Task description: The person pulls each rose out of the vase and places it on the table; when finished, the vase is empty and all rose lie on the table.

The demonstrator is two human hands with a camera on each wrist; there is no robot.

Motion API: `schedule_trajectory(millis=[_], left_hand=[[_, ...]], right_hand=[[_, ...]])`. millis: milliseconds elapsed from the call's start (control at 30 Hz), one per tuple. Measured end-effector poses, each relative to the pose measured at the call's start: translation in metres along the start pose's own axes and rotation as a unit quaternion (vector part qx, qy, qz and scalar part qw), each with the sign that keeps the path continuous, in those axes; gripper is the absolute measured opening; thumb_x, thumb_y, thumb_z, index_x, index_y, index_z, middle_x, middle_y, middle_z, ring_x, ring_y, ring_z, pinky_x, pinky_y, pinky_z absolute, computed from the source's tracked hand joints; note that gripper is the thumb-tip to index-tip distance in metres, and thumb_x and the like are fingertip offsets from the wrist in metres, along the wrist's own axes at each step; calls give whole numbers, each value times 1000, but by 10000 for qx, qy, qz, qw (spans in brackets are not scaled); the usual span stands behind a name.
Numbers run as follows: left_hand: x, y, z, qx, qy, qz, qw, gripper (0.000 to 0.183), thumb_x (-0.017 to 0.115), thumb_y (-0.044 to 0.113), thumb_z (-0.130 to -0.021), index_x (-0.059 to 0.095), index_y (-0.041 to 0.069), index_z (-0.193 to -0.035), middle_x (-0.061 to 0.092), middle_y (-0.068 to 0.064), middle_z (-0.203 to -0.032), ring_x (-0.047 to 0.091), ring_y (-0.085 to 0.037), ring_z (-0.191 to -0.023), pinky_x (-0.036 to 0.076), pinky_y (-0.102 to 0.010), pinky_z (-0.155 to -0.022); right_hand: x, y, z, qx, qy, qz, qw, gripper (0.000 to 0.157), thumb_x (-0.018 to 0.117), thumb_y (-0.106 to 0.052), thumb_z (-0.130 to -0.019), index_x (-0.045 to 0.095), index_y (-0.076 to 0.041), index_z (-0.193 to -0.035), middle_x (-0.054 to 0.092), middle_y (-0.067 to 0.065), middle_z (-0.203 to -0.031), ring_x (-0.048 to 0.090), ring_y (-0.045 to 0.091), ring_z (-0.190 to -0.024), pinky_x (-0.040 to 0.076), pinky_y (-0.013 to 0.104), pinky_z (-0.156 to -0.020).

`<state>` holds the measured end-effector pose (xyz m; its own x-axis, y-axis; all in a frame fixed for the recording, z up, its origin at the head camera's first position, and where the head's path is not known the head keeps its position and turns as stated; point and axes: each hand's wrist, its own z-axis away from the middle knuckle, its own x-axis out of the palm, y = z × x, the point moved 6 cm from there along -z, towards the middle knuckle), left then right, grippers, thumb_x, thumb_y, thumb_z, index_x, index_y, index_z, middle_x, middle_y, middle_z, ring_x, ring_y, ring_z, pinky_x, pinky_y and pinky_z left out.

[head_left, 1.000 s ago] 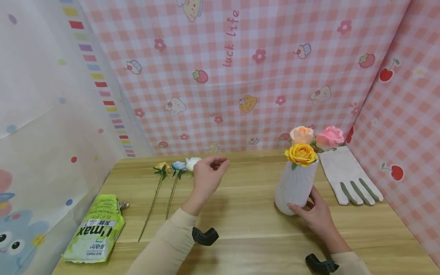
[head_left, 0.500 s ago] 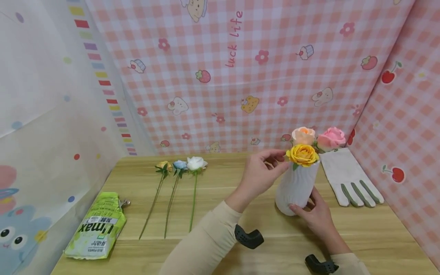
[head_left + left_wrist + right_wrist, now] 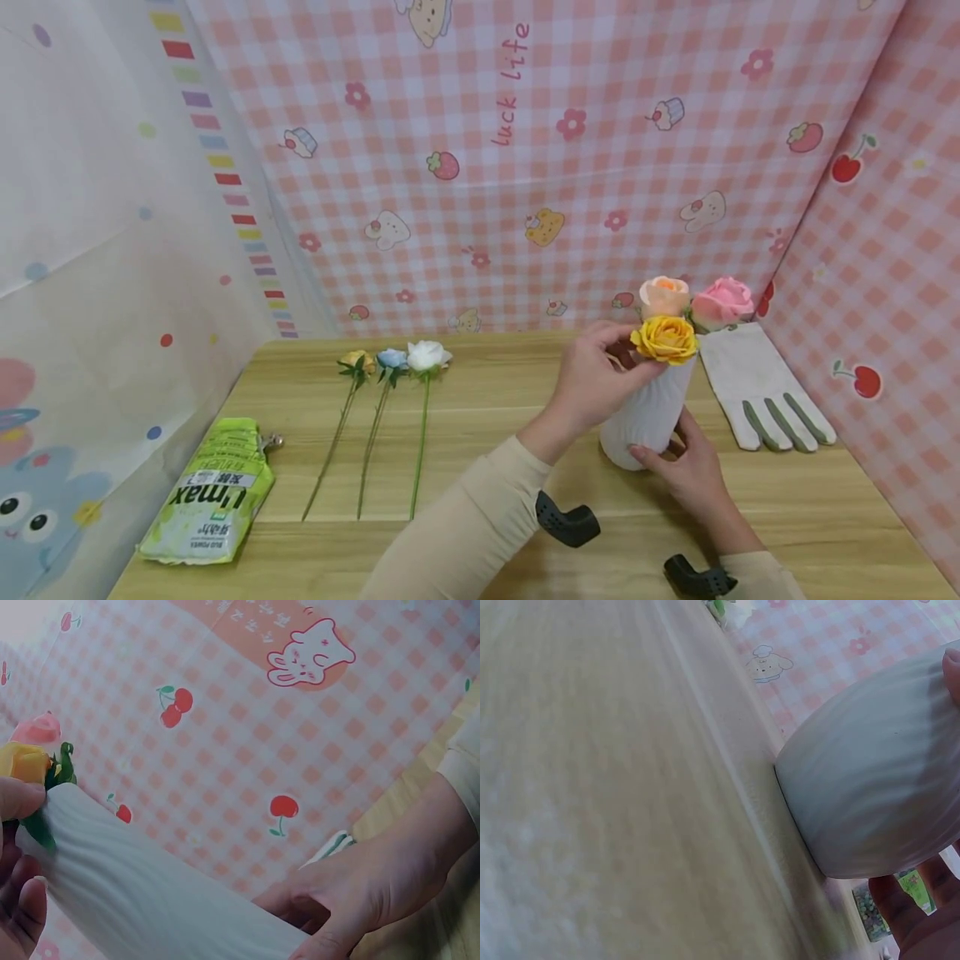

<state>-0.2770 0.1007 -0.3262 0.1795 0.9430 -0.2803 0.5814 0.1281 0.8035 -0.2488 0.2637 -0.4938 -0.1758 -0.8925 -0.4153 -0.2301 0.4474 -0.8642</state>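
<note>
- The desk (image 3: 510, 392) spans the lower part of the head picture.
- Right of centre on it I have the white vase (image 3: 652, 412), its long axis running from the base at lower left to the mouth at upper right; from this angle I can't tell how much of that is real tilt.
- At lower left lies a green bag (image 3: 213, 492), well apart from both my hands; at the right, beside the vase, lies a white glove (image 3: 742, 367).
- My right hand (image 3: 690, 475) grips the vase low down from its right side, thumb in front, so it is the one nearer the base.
- My left hand (image 3: 592, 379) is the one nearer the mouth, set to the left of it, with thumb and forefinger pinching the yellow flower (image 3: 666, 340) under and beside its petals.
- That bloom lies at my left fingertips, toward the right of the picture, right over the vase's mouth. Its stem is hidden; I judge it runs down inside, so any push or pull would have to follow the vase's long axis.
- Behind it, higher in the picture, are the pink flower (image 3: 722, 302) and the peach flower (image 3: 664, 296).
- Left of centre lie the white flower (image 3: 429, 357), gold flower (image 3: 356, 363) and blue flower (image 3: 392, 360), stems toward the bottom.
</note>
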Motion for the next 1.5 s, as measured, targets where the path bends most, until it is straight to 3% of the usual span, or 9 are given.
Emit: schedule_trajectory(millis=[233,367,633,833,933,1067,1233,1500], left_hand=[[10,6,-1,368,-280,-836,9954,25,83,23,-77,70,11,-95,47,4,-84,47,-3,-74,43,-12,-59],[12,8,-2,330,-244,-1023,9939,23,81,24,-78,70,11,-93,45,5,-83,46,-3,-72,41,-12,-58],[6,12,-4,131,65,-263,9995,22,78,15,-82,72,4,-99,49,3,-88,50,-2,-68,47,-14,-57],[-1,13,-7,249,234,112,9994,12,73,10,-85,71,8,-97,59,3,-85,55,-3,-69,51,-17,-59],[-3,12,-7,174,267,264,9991,14,69,12,-89,70,10,-103,64,3,-84,57,-3,-73,51,-18,-61],[-3,10,-6,-28,319,515,9982,20,66,18,-93,67,12,-112,69,1,-89,59,-2,-78,52,-19,-64],[-5,10,-6,15,475,661,9967,22,68,13,-91,68,10,-112,70,-4,-89,59,-3,-73,53,-19,-64],[-5,15,-9,657,685,128,9954,17,70,10,-88,71,2,-103,72,-6,-91,61,2,-73,52,-14,-68]], right_hand=[[0,0,1,8,-12,-164,9999,81,78,-18,-82,31,-16,-148,45,9,-139,44,-4,-114,44,10,-83],[0,-1,1,34,-15,-182,9998,81,78,-18,-82,31,-16,-148,45,9,-139,44,-4,-114,44,10,-83],[2,1,-1,161,-65,-122,9998,83,78,-21,-82,30,-17,-149,44,10,-142,44,-3,-114,44,10,-83],[3,3,-2,246,-92,-68,9996,85,79,-21,-81,29,-17,-150,43,11,-143,46,19,-122,42,9,-83],[3,2,-1,235,-87,-72,9997,85,79,-22,-81,29,-17,-150,43,10,-143,46,25,-124,41,9,-84],[3,-2,0,128,-34,-173,9998,84,79,-19,-81,31,-18,-149,44,9,-142,46,12,-122,43,10,-84],[2,-4,1,2,58,-212,9998,83,80,-16,-80,33,-16,-148,45,9,-140,43,-5,-116,43,11,-84],[2,-3,1,-13,80,-182,9998,81,79,-16,-81,34,-15,-147,46,9,-139,43,-4,-117,43,11,-85]])
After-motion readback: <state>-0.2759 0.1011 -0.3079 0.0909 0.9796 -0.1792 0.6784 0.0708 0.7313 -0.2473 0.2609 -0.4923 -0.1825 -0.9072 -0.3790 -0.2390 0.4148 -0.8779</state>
